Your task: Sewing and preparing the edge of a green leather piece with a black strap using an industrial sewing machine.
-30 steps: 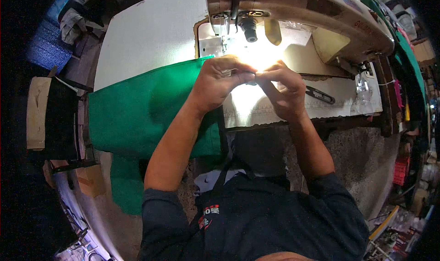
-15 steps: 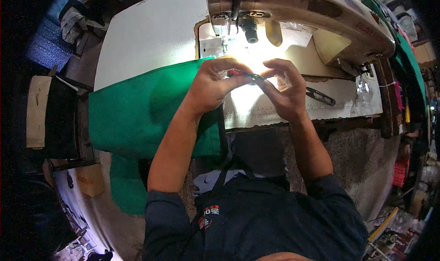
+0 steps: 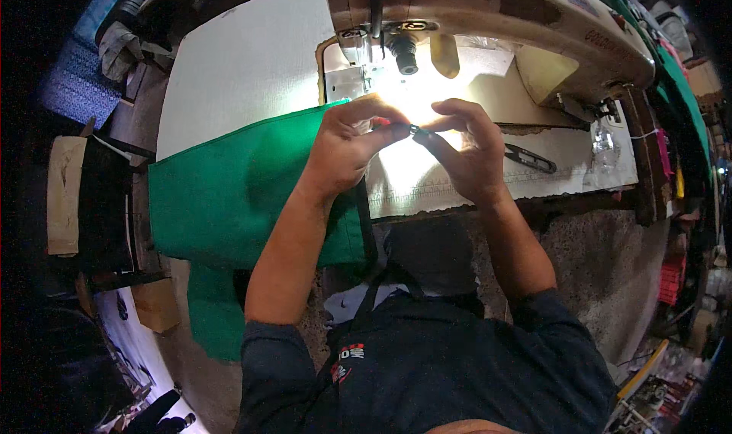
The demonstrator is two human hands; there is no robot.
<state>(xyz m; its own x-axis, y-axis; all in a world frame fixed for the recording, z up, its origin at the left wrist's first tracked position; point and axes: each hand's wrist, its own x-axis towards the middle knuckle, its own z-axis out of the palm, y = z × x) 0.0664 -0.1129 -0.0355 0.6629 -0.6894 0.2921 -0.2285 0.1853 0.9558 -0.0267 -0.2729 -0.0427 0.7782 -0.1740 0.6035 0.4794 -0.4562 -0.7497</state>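
Note:
My left hand [image 3: 341, 150] and my right hand [image 3: 474, 152] meet under the bright lamp, fingertips pinched together. Between them is a small shiny dark piece [image 3: 414, 129], too small to name. Something red [image 3: 380, 121] peeks out between the fingers of my left hand, mostly covered. Green fabric [image 3: 236, 182] lies on the white table to the left, partly under my left wrist, and hangs over the front edge. Beyond both hands stands a sewing machine [image 3: 488, 11], its needle area lit. A pair of dark thread snips [image 3: 530, 159] rests to the right of my right hand.
Ruler markings run along the table's [image 3: 248, 53] front strip. A clear plastic bag [image 3: 602, 155] lies at its right end. At left stands a dark seat or box with a cardboard piece [image 3: 67, 195] on it; a small cardboard box [image 3: 155, 306] sits below.
Both hands stay together on the small piece, with slight finger movement. The whole view has shifted a little, the sewing machine appearing slightly higher and further left.

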